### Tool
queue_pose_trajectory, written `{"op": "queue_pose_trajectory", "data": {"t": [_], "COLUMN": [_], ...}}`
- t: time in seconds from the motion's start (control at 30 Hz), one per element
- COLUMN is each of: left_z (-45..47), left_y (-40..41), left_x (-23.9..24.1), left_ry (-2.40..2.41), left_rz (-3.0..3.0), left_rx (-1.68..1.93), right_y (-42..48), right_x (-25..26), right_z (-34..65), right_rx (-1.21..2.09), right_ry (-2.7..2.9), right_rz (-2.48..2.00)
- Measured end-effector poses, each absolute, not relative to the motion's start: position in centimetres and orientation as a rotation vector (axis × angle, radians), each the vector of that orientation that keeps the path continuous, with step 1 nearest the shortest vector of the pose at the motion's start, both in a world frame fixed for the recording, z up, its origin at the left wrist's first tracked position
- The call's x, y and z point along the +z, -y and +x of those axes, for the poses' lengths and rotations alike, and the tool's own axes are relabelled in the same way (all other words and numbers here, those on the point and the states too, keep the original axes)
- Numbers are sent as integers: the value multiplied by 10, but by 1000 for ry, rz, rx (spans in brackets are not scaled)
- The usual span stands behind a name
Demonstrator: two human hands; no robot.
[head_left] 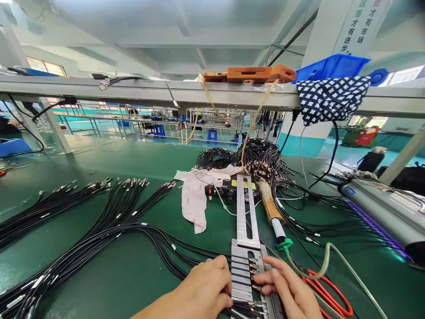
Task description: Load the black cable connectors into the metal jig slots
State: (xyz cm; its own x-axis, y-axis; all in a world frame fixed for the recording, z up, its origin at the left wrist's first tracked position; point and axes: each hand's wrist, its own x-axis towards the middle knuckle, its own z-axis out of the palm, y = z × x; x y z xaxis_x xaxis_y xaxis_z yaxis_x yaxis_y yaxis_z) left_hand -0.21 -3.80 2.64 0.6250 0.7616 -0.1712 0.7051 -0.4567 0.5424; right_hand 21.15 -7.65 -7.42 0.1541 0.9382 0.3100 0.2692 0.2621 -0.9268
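Observation:
My left hand (207,285) is closed at the left edge of a slotted metal fixture (241,283), its fingers curled over black cables (195,254) that run in from the left. Just what lies between the fingertips is partly hidden. Across the fixture, several cables lie side by side in the slots, with small stripped ends (253,266) showing coloured wires. My right hand (288,285) is open over the right side, fingers stretched out and fingertips at those ends. More cable ends (252,305) lie at the fixture's lower end.
Bundles of black cable (129,204) spread over the green table on the left. Behind the fixture are a pale cloth (194,199), a black control box (229,190) and a cable heap (262,155). To the right are a green-tipped syringe (279,230), red tubing (332,294) and a purple-lit machine (381,212).

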Motion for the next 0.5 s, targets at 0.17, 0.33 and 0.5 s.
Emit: {"op": "queue_pose_trajectory", "data": {"t": [0.17,0.33,0.5], "left_z": [-8,-5,-3], "left_y": [42,30,23], "left_x": [38,14,-7], "left_ry": [-1161,-1134,-1118], "left_rz": [2217,2248,2254], "left_rx": [135,227,250], "right_y": [71,73,76], "right_x": [-63,-63,-59], "right_z": [223,213,201], "right_rx": [868,858,838], "right_ry": [1444,1327,1163], "right_rz": [-1187,-1198,-1196]}}
